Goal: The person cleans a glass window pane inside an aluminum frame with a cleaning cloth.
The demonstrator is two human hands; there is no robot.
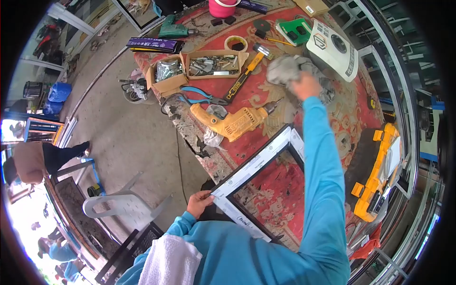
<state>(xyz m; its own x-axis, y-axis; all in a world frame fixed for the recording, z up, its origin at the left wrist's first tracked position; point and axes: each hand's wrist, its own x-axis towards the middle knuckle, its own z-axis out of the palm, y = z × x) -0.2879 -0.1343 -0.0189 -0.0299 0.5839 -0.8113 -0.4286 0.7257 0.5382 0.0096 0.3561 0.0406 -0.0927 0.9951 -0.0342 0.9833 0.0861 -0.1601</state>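
My left hand (200,203) grips the left corner of a white and black frame (254,166) lying on the red patterned carpet. Farther up, my right hand (306,87) is closed on a grey cloth (285,70), its fingers partly hidden by it. To the left of the cloth lies a hammer with a yellow and black handle (247,76). A yellow drill (231,122) rests between the two hands, its bit pointing right. Blue-handled pliers (202,96) lie above the drill, beside an open box of metal parts (213,65).
A green drill (173,28), a tape roll (236,43) and a pink bucket (223,7) stand at the back. On the right are a white machine cover (332,49) and a yellow case (377,173). A plastic chair (126,205) and a person (33,161) are at left.
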